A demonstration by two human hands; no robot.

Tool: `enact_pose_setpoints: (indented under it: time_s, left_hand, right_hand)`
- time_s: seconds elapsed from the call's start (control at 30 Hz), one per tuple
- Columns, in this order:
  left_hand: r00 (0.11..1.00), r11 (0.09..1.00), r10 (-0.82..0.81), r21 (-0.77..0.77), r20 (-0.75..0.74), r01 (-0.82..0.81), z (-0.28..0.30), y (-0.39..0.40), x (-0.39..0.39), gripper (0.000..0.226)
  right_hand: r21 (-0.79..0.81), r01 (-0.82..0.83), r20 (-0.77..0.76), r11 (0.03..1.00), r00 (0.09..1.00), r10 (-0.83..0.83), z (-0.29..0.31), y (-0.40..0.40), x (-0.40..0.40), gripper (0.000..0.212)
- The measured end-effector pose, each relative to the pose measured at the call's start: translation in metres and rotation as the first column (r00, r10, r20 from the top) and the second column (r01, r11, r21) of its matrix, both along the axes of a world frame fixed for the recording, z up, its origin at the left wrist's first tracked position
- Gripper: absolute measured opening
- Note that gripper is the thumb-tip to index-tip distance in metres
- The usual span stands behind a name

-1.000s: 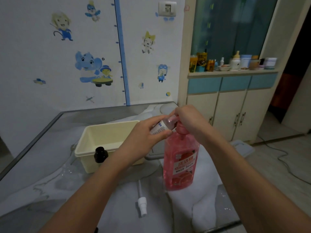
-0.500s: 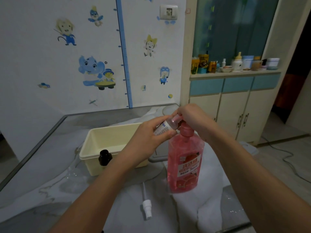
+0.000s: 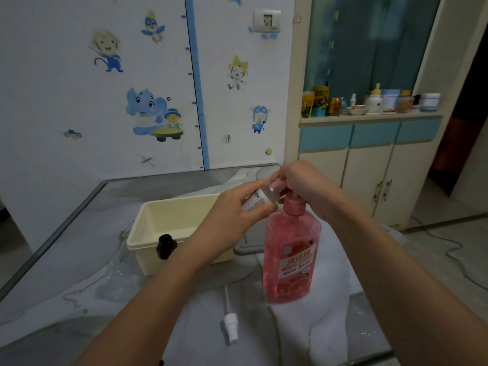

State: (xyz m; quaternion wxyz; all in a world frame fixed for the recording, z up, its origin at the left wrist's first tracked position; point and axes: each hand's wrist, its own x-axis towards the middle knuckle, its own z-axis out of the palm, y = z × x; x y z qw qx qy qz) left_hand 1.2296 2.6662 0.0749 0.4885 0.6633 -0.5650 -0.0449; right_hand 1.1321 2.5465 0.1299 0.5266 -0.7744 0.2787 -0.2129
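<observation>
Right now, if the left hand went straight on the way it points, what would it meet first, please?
Most likely the pump of the pink bottle, under the right hand; the left hand holds a small bottle nearly at its spout.

pink bottle [image 3: 290, 249]: glossy translucent plastic | tub [image 3: 169, 220]: matt cream plastic

One head view, wide-angle. You look forward and down onto the table [image 3: 148, 186], close over your left hand [image 3: 232, 215] and right hand [image 3: 303, 183]; wall [image 3: 79, 101] ahead, cabinet [image 3: 369, 175] right.
</observation>
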Motion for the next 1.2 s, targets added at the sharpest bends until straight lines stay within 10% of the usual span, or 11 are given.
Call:
enact_pose_setpoints:
  time_s: [1.2]
  left_hand:
    - [0.999,1.0,-0.018,-0.011,-0.03,0.018,-0.003,-0.002,-0.001,0.033]
  right_hand:
    - [-0.019,0.017,-0.019,1.0,1.0,-0.018,-0.005,-0.006,0.001,0.025]
